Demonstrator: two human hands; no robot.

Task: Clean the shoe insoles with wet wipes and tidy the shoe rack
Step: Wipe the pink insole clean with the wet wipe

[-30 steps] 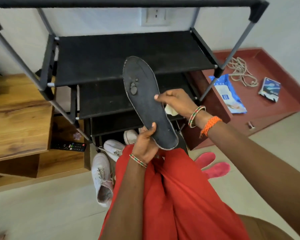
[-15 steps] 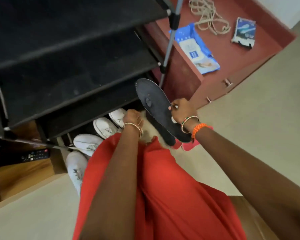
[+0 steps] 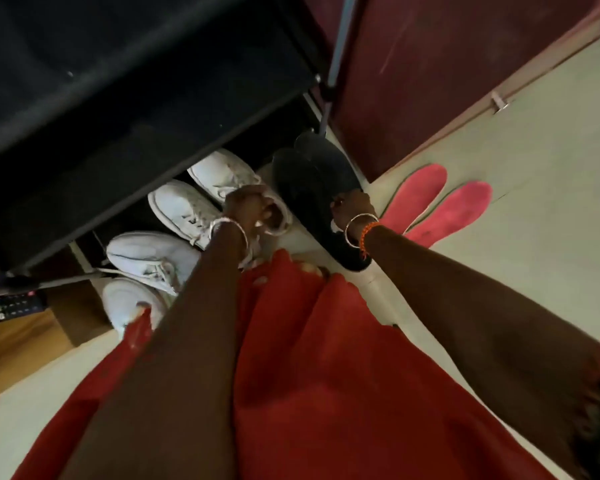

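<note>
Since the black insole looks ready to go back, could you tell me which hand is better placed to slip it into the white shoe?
Probably the right hand: it grips the black insole, while the left hand holds the white shoe open beside it.

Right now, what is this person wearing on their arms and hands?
Both arms are bare, with no sleeves or gloves. The left wrist carries a thin metallic bangle. The right wrist has a similar bangle plus an orange beaded bracelet. No rings can be made out.
</note>
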